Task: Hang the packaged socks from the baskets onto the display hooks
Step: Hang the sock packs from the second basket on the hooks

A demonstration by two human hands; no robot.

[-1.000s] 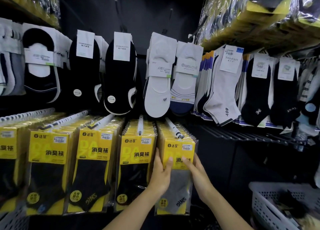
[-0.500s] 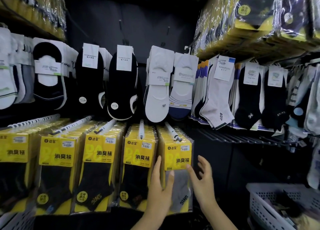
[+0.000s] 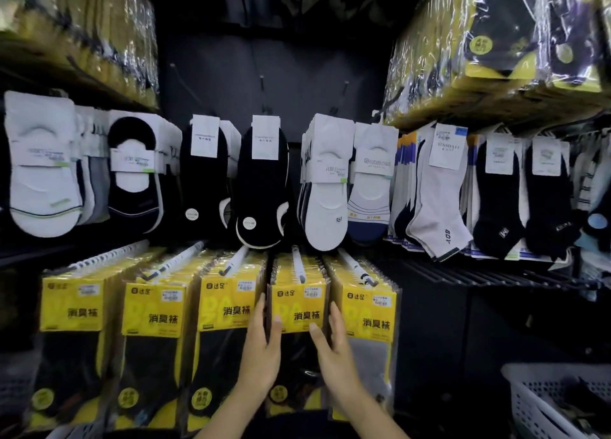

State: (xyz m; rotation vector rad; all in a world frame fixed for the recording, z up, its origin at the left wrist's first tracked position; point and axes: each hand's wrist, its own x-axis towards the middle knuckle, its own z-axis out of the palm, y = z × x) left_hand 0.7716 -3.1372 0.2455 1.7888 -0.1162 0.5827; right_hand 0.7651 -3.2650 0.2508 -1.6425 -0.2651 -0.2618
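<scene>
**Hands shifted one stack over, tidying and not hanging**

- Both hands have moved off the grey-sock pack point(image 3: 372, 323), which now hangs just to the right of the right hand point(image 3: 335, 349), on its own peg and not held
- They now bracket the neighbouring black-sock pack stack point(image 3: 299, 306). The left hand point(image 3: 261, 349) is flat against its left edge and the right hand against its right edge
- Fingers on both are straight and thumbs rest on the front face. This reads as pressing or squaring the stack, not a curled grasp, and neither hand carries a pack
- The stack sits between the palms, threaded on the white display hook point(image 3: 298, 266) directly above the fingertips
- The view has also tilted up and moved closer, so more of the upper shelves shows

My read:
- The grey-sock pack looks seated, so that hang is done
- The current step is aligning the packs already on the hooks
- The white basket point(image 3: 529, 402) is low and well off to the right of the right hand, with dark items still inside that are too blurred to identify
- A reach down there for the next pack is likely needed
- Risk: squeezing the stack could push the front pack towards the hook tip
</scene>
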